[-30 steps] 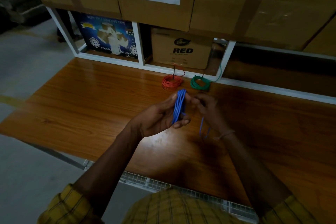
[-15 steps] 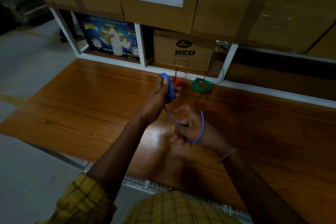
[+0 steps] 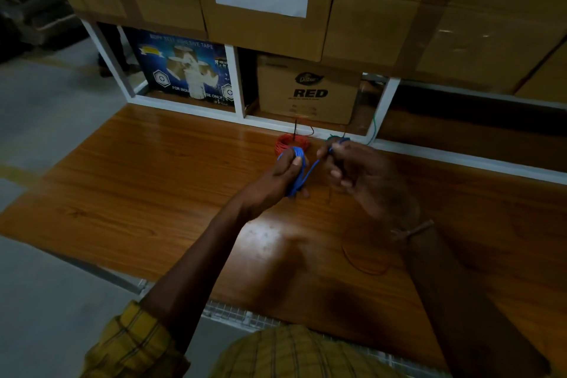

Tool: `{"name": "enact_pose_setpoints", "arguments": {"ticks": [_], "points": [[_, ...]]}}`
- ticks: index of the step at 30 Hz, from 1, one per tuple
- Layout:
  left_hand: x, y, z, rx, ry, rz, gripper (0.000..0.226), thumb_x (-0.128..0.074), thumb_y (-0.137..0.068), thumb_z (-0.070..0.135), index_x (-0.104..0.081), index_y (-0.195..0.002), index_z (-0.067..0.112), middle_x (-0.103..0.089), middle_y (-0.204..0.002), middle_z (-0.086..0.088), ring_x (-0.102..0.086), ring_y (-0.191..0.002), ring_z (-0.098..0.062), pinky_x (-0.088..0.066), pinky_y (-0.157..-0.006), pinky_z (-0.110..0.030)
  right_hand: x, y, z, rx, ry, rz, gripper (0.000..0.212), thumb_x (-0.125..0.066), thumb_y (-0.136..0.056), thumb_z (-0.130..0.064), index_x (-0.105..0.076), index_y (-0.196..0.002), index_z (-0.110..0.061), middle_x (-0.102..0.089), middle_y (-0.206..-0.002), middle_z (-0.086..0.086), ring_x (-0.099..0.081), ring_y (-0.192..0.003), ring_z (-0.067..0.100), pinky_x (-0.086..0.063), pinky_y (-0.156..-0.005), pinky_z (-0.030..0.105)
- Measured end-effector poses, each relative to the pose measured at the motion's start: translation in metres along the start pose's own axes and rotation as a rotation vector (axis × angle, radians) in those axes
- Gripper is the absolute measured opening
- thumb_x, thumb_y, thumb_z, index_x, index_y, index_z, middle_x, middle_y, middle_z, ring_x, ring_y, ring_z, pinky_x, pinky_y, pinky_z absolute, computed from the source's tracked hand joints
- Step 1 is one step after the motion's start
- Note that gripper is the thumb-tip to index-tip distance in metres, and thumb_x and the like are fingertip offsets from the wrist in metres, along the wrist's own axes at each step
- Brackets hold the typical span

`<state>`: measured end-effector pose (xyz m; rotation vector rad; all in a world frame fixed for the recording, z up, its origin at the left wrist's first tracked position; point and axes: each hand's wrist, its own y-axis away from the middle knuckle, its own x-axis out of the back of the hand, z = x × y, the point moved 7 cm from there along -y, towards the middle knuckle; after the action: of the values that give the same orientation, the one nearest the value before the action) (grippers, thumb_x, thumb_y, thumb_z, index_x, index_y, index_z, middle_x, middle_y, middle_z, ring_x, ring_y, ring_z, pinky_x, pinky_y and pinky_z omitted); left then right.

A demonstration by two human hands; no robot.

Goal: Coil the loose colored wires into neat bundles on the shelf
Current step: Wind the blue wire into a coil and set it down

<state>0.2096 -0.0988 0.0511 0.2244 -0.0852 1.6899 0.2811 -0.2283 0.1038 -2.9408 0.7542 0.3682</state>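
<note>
Blue thin plastic-coated wire coil (image 3: 295,169), judged light and springy, sits gripped in left hand (image 3: 283,175); right hand (image 3: 356,169) fingers pinch its free tail for winding.

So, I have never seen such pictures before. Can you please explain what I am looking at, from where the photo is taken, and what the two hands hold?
No machine here: a person wears a camera on the head, looking forward and down at their own hands. The left hand grips a coil of blue wire. The right hand pinches the loose end of that same wire, which runs between the hands. Below lies a wooden shelf board. At its back edge lies a red wire coil; a green wire shows just behind the right hand. A thin orange wire loop lies on the board near the right wrist. Behind stand cardboard boxes, one printed RED.
</note>
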Motion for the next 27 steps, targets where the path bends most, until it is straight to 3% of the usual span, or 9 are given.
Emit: {"name": "enact_pose_setpoints", "arguments": {"ticks": [2, 4, 5, 7, 9, 11, 16, 22, 27], "points": [[-0.009, 0.003, 0.003, 0.028, 0.011, -0.071, 0.043, -0.03, -0.115, 0.043, -0.04, -0.15, 0.022, -0.066, -0.111, -0.029, -0.066, -0.083, -0.015, -0.053, -0.076, -0.032, 0.013, -0.011, -0.005, 0.029, 0.08, 0.102, 0.032, -0.044, -0.108, -0.026, -0.065, -0.106, -0.002, -0.044, -0.067, 0.001, -0.03, -0.05, 0.012, -0.019, -0.046, 0.028], [-0.017, 0.009, 0.01, 0.043, 0.053, -0.114, 0.042, -0.029, -0.115, 0.039, -0.044, -0.147, 0.016, -0.07, -0.101, -0.013, -0.063, -0.077, -0.01, -0.051, -0.071, -0.027, 0.028, -0.02, -0.009, 0.087, 0.223, 0.208, 0.031, -0.051, -0.105, -0.03, -0.074, -0.106, -0.009, -0.045, -0.066, 0.0, -0.03, -0.05, 0.011, -0.022, -0.045, 0.025], [-0.021, 0.011, 0.013, 0.042, 0.09, -0.127, 0.042, -0.029, -0.116, 0.036, -0.046, -0.143, 0.01, -0.072, -0.102, -0.004, -0.062, -0.075, -0.009, -0.05, -0.068, -0.024, 0.035, -0.022, -0.01, 0.111, 0.285, 0.255, 0.028, -0.056, -0.103, -0.031, -0.077, -0.105, -0.012, -0.044, -0.064, 0.0, -0.031, -0.05, 0.011, -0.023, -0.046, 0.026], [-0.026, 0.011, 0.016, 0.028, 0.206, -0.157, 0.04, -0.028, -0.116, 0.032, -0.047, -0.131, 0.001, -0.069, -0.113, -0.006, -0.058, -0.075, -0.015, -0.046, -0.063, -0.025, 0.046, -0.024, -0.008, 0.131, 0.329, 0.35, 0.023, -0.064, -0.099, -0.028, -0.079, -0.106, -0.012, -0.044, -0.057, -0.004, -0.034, -0.049, 0.01, -0.026, -0.049, 0.027], [-0.031, 0.011, 0.017, 0.006, 0.346, -0.193, 0.031, -0.028, -0.116, 0.03, -0.049, -0.119, 0.007, -0.062, -0.108, -0.016, -0.052, -0.072, -0.02, -0.039, -0.06, -0.028, 0.054, -0.026, -0.001, 0.124, 0.264, 0.433, 0.017, -0.07, -0.094, -0.019, -0.077, -0.105, -0.007, -0.059, -0.06, -0.011, -0.04, -0.05, 0.004, -0.028, -0.05, 0.024], [-0.033, 0.009, 0.017, 0.024, 0.482, -0.191, 0.028, -0.029, -0.115, 0.03, -0.05, -0.113, 0.011, -0.053, -0.089, -0.013, -0.047, -0.067, -0.019, -0.03, -0.057, -0.031, 0.058, -0.029, 0.008, 0.097, 0.147, 0.488, 0.006, -0.072, -0.09, -0.011, -0.077, -0.095, -0.011, -0.07, -0.071, -0.011, -0.044, -0.056, 0.005, -0.03, -0.051, 0.021], [-0.028, 0.002, 0.007, 0.088, 0.75, -0.055, 0.04, -0.03, -0.112, 0.031, -0.058, -0.092, 0.012, -0.03, -0.066, 0.001, -0.03, -0.05, -0.01, -0.015, -0.05, -0.029, 0.065, -0.022, 0.031, 0.063, -0.297, 0.542, 0.013, -0.073, -0.081, -0.008, -0.078, -0.08, -0.02, -0.069, -0.076, -0.004, -0.058, -0.069, 0.007, -0.043, -0.054, 0.017], [-0.016, -0.008, -0.004, 0.094, 0.951, 0.161, 0.046, -0.034, -0.113, 0.04, -0.058, -0.084, 0.015, -0.031, -0.056, 0.006, -0.03, -0.04, -0.006, -0.017, -0.04, -0.022, 0.066, 0.003, 0.017, 0.254, 0.173, 0.525, 0.012, -0.069, -0.091, 0.002, -0.074, -0.102, 0.002, -0.074, -0.088, 0.017, -0.07, -0.076, 0.02, -0.055, -0.064, 0.022], [-0.013, -0.019, -0.004, 0.051, 0.952, 0.217, 0.058, -0.038, -0.109, 0.057, -0.066, -0.067, 0.027, -0.026, -0.054, 0.009, -0.026, -0.041, -0.005, -0.014, -0.04, -0.021, 0.063, 0.014, 0.034, 0.23, 0.343, 0.506, 0.016, -0.076, -0.087, -0.003, -0.077, -0.101, -0.01, -0.079, -0.092, 0.007, -0.076, -0.083, 0.024, -0.059, -0.069, 0.026]]}}
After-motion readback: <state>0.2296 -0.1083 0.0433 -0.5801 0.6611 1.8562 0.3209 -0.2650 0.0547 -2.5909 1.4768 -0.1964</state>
